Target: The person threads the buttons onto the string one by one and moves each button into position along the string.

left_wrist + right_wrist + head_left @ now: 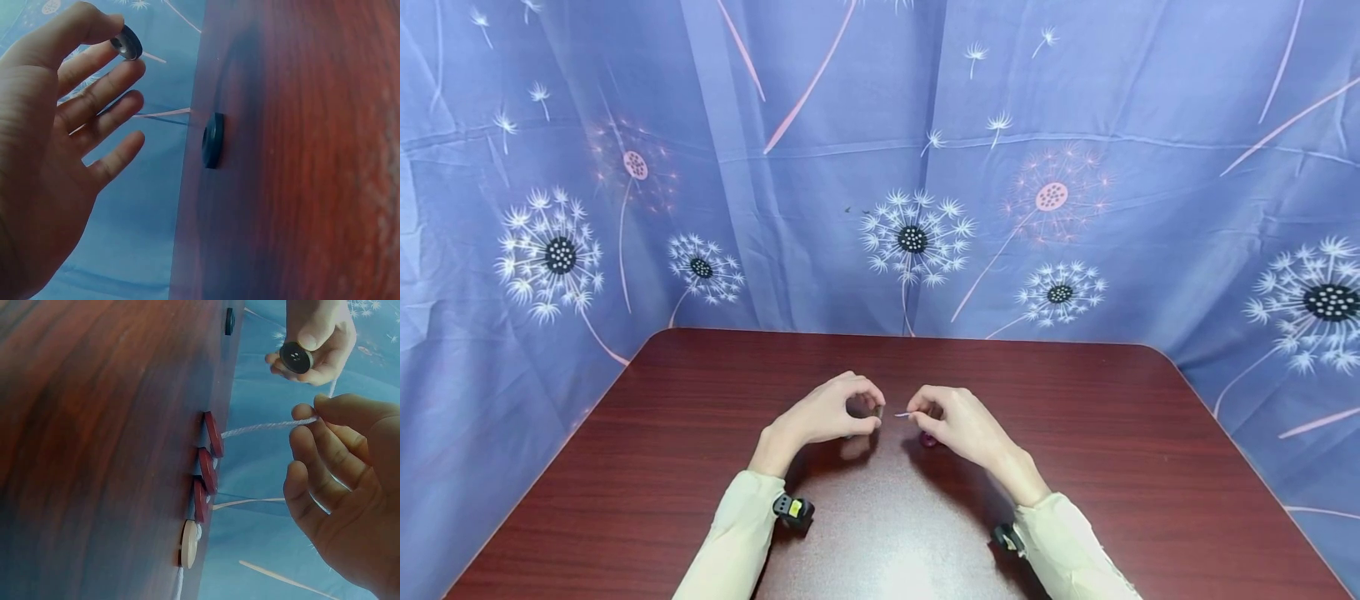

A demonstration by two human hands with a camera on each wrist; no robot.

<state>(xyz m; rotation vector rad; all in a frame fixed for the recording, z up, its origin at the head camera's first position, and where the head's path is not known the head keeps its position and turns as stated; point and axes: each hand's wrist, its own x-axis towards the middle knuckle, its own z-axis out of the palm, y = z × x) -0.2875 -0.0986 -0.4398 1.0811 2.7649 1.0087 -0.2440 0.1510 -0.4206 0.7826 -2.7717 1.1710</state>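
My left hand [827, 414] pinches a round dark button [296, 358] between thumb and forefinger; small holes show in its face. Facing it, my right hand [966, 429] pinches a white twisted cord [262, 428] near its end, and the cord's tip points at the button across a small gap. Lower along the cord, three dark red buttons [207, 470] and a cream button [189, 545] are strung in a row by the tabletop. Another dark button [214, 140] lies on the table below my left hand.
The dark red wood-grain table [1120, 433] has rounded far corners and a bright glare patch near its front. Behind and beside it hangs a blue curtain [820, 250] printed with dandelions. Both wrists wear small black cameras [794, 508].
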